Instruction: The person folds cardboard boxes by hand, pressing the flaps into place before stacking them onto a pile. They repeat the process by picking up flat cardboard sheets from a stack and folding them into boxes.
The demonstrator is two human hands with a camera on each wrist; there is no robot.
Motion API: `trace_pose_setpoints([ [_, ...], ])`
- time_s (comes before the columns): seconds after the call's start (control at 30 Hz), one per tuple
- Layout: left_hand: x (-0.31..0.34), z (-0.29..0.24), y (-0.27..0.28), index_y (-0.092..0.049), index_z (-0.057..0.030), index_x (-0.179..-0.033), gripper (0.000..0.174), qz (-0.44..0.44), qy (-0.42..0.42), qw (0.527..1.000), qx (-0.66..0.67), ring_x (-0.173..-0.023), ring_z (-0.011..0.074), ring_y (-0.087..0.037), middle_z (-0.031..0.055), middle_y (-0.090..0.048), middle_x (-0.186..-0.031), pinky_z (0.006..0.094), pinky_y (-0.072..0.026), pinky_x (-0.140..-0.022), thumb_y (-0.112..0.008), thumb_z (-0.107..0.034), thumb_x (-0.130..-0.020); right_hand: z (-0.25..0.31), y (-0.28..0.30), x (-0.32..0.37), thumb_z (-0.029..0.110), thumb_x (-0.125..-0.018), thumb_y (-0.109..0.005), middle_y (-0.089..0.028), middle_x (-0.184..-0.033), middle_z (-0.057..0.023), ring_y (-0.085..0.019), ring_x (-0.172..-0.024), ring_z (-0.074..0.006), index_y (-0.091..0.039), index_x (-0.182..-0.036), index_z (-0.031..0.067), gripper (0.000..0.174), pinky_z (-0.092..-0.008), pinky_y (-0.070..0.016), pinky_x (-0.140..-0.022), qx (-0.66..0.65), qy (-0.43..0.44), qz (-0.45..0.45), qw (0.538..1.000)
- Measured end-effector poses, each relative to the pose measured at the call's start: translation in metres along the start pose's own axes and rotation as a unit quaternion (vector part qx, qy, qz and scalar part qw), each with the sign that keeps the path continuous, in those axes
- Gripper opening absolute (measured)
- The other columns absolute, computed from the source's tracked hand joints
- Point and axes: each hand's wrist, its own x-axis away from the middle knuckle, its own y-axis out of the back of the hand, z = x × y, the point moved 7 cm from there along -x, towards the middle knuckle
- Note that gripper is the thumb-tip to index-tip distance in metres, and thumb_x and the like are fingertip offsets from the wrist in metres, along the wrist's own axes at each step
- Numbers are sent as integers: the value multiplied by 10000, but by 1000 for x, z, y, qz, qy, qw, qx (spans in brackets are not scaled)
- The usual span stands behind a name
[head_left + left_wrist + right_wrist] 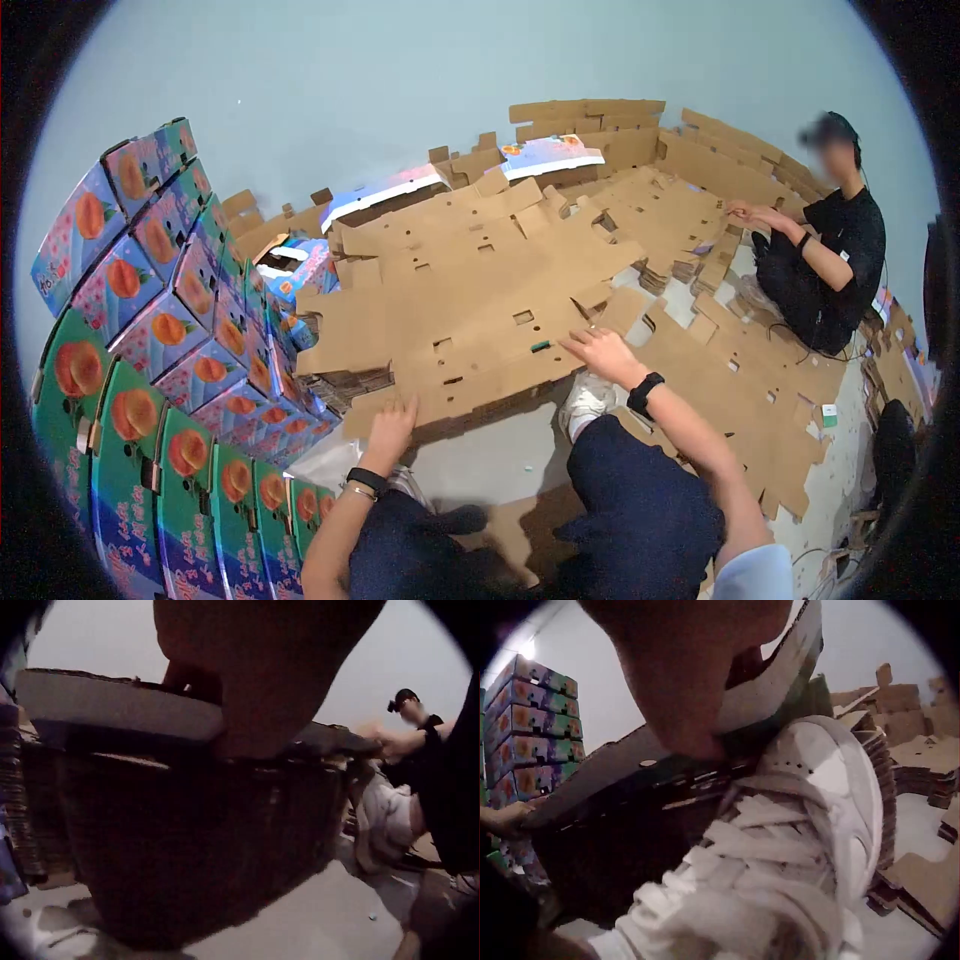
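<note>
A large flat brown cardboard sheet [450, 320] lies on top of a stack before the person. The left hand [390, 435] holds its near edge at the left corner, fingers on top. The right hand [605, 357] grips the same edge farther right, near a green-marked slot. In the left wrist view the left hand [262, 667] has its thumb over the front of the sheet's edge [112, 712]. Seen from the right wrist, the right hand [690, 667] pinches the edge just above a white shoe [780, 847]; its fingertips are partly hidden.
Printed fruit boxes [165, 330] stand stacked at the left. More flat cardboard [740, 370] covers the floor at the right, where another person [830, 240] sits. Further folded cardboard [590, 120] leans along the wall behind. The wearer's white shoe [587, 400] is close to the stack.
</note>
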Motion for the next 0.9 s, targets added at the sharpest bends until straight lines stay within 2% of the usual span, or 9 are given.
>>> trace_pose_setpoints([
  [0.3, -48, 57, 92, -451, -58, -1324, 637, -228, 63, 972, 2, -877, 347, -645, 174, -587, -1178, 394, -558, -652, -607, 12, -710, -48, 51, -105, 85, -799, -540, -612, -1007, -68, -653, -868, -244, -552, -1241, 158, 448, -374, -545, -646, 38, -14, -42, 998],
  [0.43, -33, 31, 11, -460, -12, -1295, 573, -41, 76, 995, -59, -879, 303, -669, 202, -596, -1161, 369, -572, -643, -616, -57, -745, -23, -11, -48, 41, -798, -526, -592, -1239, -75, -666, -909, -260, -492, -1357, 189, 579, -359, -552, -707, 80, 28, 112, 990],
  [0.47, -20, 19, -18, -439, -10, -1320, 584, -91, 46, 988, -114, -888, 309, -668, 205, -603, -1149, 373, -570, -662, -597, -50, -759, -18, -35, -23, 47, -803, -527, -586, -1261, -75, -669, -932, -248, -465, -1378, 195, 597, -370, -560, -708, 49, 37, 147, 987],
  [0.57, -13, 7, -20, -422, -5, -1338, 603, -121, 20, 984, -126, -881, 320, -669, 194, -613, -1153, 380, -563, -664, -589, -41, -760, -14, -25, -11, 48, -805, -530, -571, -1294, -81, -667, -952, -253, -446, -1392, 201, 613, -387, -569, -712, -4, 44, 19, 999],
  [0.63, -25, 29, 22, -407, -13, -1356, 635, -132, 67, 988, -52, -898, 334, -660, 178, -615, -1149, 385, -555, -658, -603, -50, -753, -24, 16, -46, 73, -795, -548, -615, -1031, -76, -668, -807, -238, -569, -1227, 168, 443, -336, -555, -570, 105, 29, -1, 994],
  [0.73, -59, 87, 139, -457, -55, -1335, 610, -278, 85, 957, -22, -975, 314, -632, 191, -617, -1078, 388, -534, -718, -553, 48, -742, -101, 59, -148, 23, -747, -574, -674, -871, -119, -672, -782, -266, -651, -949, 47, 218, -408, -554, -627, 119, -19, -18, 993],
  [0.77, -78, 116, 187, -452, -131, -1381, 657, -426, -6, 905, -25, -934, 298, -649, 141, -634, -1130, 392, -530, -729, -571, 16, -752, -98, 128, -175, 31, -727, -604, -681, -895, -129, -670, -831, -297, -656, -1022, 80, 303, -412, -551, -683, 50, 25, -212, 976],
  [0.8, -88, 143, 220, -449, -167, -1394, 661, -366, 114, 923, 22, -895, 301, -659, 115, -626, -1203, 392, -532, -737, -560, 12, -768, -97, 175, -198, 21, -718, -614, -681, -969, -122, -661, -879, -311, -643, -1118, 150, 422, -412, -549, -716, 37, -88, -164, 982],
  [0.9, -53, 136, 336, -549, -207, -1324, 635, -617, 76, 778, -92, -939, 323, -654, 138, -603, -1249, 387, -548, -722, -557, 58, -747, -91, 271, -196, 0, -755, -594, -657, -1155, -61, -642, -1001, -294, -589, -1256, 238, 555, -399, -551, -802, 131, -96, -405, 900],
])
